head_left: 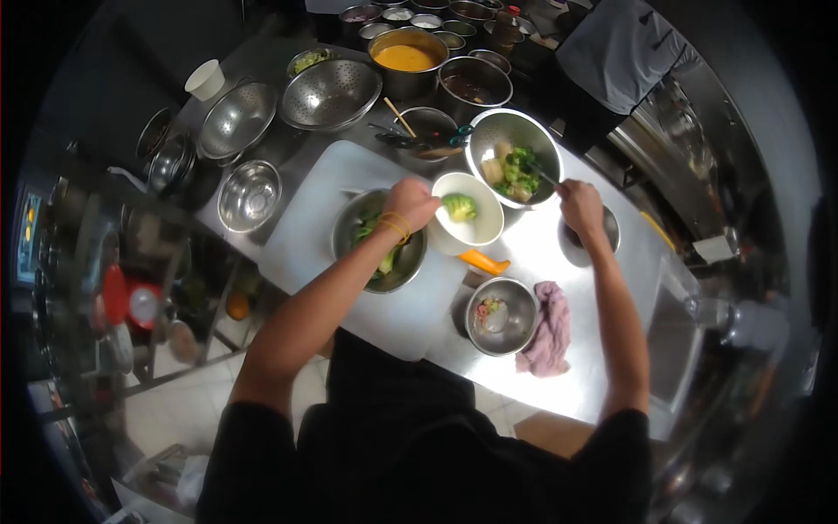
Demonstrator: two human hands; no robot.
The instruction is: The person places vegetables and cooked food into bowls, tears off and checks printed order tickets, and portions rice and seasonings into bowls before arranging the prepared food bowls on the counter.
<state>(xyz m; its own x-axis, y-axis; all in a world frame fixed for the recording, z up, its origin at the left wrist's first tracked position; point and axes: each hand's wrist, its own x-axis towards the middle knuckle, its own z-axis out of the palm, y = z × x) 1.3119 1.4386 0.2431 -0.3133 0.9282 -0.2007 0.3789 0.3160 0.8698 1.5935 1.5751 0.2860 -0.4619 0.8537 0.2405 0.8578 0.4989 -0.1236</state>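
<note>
the left hand (414, 204) is closed on the rim of a white tub (476, 229) that holds a pale green floret (459, 207), just beside a steel bowl of greens (379, 253) on the cutting board (327, 196). the right hand (580, 206) is clenched around a utensil (548, 174) whose far end reaches into the perforated bowl (480, 160), among broccoli pieces (521, 166), on the steel worktop (602, 301).

Pale tiled floor (183, 410) below — steel counter (624, 349) glaring white, dark wall (113, 52) beyond.
</note>
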